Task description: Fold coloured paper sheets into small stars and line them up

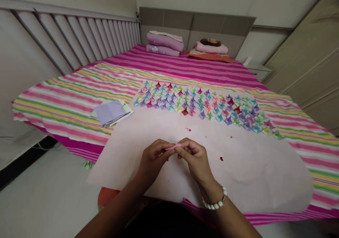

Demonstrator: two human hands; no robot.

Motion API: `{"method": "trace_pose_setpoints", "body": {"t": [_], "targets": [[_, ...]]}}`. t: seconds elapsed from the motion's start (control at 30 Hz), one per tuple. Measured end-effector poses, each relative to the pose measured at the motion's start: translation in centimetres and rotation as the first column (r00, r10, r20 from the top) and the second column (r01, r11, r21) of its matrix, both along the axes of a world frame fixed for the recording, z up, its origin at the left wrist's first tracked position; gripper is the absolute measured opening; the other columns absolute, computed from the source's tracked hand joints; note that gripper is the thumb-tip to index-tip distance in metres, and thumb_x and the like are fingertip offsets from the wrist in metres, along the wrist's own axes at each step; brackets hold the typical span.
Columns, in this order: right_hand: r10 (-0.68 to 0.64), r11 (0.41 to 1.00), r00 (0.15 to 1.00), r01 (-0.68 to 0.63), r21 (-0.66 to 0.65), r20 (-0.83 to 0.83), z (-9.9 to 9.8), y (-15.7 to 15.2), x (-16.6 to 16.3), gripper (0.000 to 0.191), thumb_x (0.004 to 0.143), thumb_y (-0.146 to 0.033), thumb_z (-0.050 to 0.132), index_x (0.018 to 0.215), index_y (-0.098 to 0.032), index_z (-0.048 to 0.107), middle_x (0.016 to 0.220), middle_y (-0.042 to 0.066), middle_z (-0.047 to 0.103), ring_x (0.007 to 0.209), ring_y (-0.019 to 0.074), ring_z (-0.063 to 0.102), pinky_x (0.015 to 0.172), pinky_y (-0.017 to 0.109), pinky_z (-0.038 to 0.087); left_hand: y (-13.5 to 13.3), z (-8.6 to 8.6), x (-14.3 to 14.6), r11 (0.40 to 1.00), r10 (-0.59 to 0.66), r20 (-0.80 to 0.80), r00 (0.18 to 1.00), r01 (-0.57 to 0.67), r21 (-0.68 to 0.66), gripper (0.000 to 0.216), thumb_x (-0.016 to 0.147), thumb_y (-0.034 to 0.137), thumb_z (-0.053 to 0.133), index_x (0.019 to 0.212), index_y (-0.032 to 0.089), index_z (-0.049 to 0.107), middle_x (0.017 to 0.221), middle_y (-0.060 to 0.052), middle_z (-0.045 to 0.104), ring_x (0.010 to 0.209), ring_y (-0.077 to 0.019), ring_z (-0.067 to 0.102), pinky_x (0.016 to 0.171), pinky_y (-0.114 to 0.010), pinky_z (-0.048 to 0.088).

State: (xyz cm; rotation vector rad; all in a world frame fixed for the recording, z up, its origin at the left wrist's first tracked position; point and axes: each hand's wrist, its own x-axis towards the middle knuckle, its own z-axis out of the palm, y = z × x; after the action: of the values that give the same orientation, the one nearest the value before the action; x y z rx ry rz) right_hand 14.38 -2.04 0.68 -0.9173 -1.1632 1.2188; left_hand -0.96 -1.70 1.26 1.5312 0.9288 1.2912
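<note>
A small folded piece of pink paper (pixel 173 146) is pinched between the fingertips of both hands, above a large pale sheet (pixel 127 156) on the bed. My left hand (pixel 155 156) grips its left end with thumb and forefinger. On its right end, my right hand (pixel 193 155) is closed in the same way, with a white bead bracelet on the wrist. The fingers cover much of the paper, so its full shape is hidden. Beyond the hands, rows of small folded paper pieces (pixel 201 115) in many colours stand along the sheet's far edge.
A stack of coloured paper squares (pixel 109 112) lies left of the rows. Red paper scraps (pixel 221 158) dot the sheet. Folded purple bedding (pixel 164 43) and a pink pillow (pixel 212 47) rest by the headboard (pixel 177 22). A green scrap (pixel 87 164) is on the floor.
</note>
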Motion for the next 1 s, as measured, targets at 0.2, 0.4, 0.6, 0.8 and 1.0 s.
{"method": "trace_pose_setpoints", "body": {"t": [0.2,0.4,0.6,0.8,1.0], "targets": [[-0.034,0.999,0.999,0.033,-0.043,-0.009,-0.1,0.0,-0.1,0.018,0.069,-0.028,0.079,0.078,-0.021,0.066,0.069,-0.002,0.06,0.061,0.0109,0.051,0.058,0.024,0.043,-0.3,0.6,0.0,1.0,0.004,-0.057,0.998,-0.004,-0.006,0.012,0.085,0.024,0.062,0.091,0.022,0.073,0.084,-0.003,0.066,0.079,-0.0153,0.06,0.065,-0.025,0.049],[-0.046,0.997,0.993,0.039,0.067,0.108,0.3,-0.2,-0.2,0.01,0.072,-0.028,0.077,0.08,-0.023,0.071,0.082,0.002,0.062,0.071,0.0134,0.053,0.064,0.028,0.042,-0.3,0.7,0.0,0.998,0.045,-0.139,0.989,-0.038,0.048,0.009,0.085,0.022,0.061,0.084,0.02,0.069,0.079,-0.001,0.064,0.074,-0.0133,0.056,0.069,-0.026,0.044],[-0.053,0.996,0.994,0.045,0.079,0.092,0.1,-0.1,-0.1,0.006,0.074,-0.023,0.074,0.07,-0.022,0.07,0.076,0.002,0.061,0.072,0.015,0.056,0.067,0.029,0.042,-0.4,0.5,0.5,0.995,0.102,-0.188,0.977,-0.102,0.008,0.011,0.083,0.024,0.061,0.076,0.017,0.066,0.072,-0.001,0.062,0.069,-0.0131,0.055,0.066,-0.026,0.043],[-0.083,0.994,0.996,0.081,-0.073,-0.02,-1.1,0.4,-0.1,0.012,0.073,-0.028,0.074,0.068,-0.02,0.066,0.068,-0.001,0.061,0.061,0.0117,0.05,0.06,0.026,0.041,0.6,-0.2,0.3,0.927,0.068,-0.042,0.997,-0.079,-0.367,0.019,0.069,0.035,0.074,0.07,0.017,0.07,0.067,-0.002,0.069,0.065,-0.0159,0.061,0.061,-0.027,0.049],[0.031,0.988,0.997,-0.019,-0.151,0.075,-0.5,0.7,0.4,0.021,0.072,-0.037,0.073,0.07,-0.019,0.065,0.063,-0.001,0.06,0.057,0.0111,0.046,0.056,0.025,0.037,1.4,0.2,-0.6,0.927,-0.043,0.007,0.999,0.043,-0.372,0.021,0.071,0.038,0.071,0.067,0.017,0.071,0.063,-0.002,0.067,0.062,-0.0149,0.06,0.06,-0.027,0.052]]}}
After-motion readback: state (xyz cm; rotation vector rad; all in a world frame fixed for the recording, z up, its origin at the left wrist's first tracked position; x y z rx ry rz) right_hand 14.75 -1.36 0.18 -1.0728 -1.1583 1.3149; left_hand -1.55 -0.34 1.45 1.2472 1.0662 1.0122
